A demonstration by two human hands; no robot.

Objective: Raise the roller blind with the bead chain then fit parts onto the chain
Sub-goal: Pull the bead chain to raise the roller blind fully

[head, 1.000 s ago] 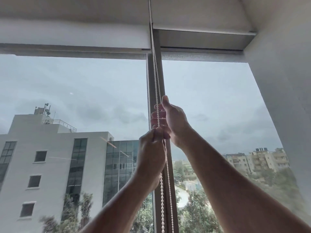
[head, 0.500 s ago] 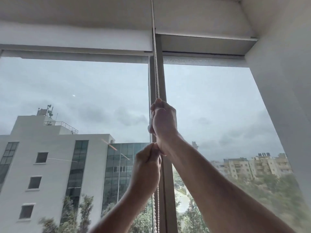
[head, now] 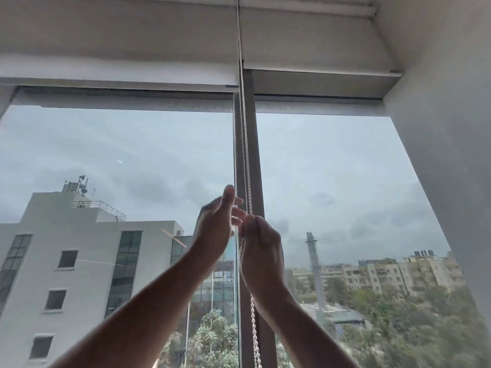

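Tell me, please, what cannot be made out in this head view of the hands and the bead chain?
- Right hand: its own back hides its fingertips' hold on the bead chain.
- Chain top: cut off by the upper edge.
- Chain bottom: runs off the lower edge.
- Left hand: motion blur hides whether it touches the chain.

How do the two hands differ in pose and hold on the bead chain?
The left hand is open, fingers spread, gripping nothing; the right hand is closed round the bead chain. The left hand reaches higher than the right. Both are raised before the window's centre post.
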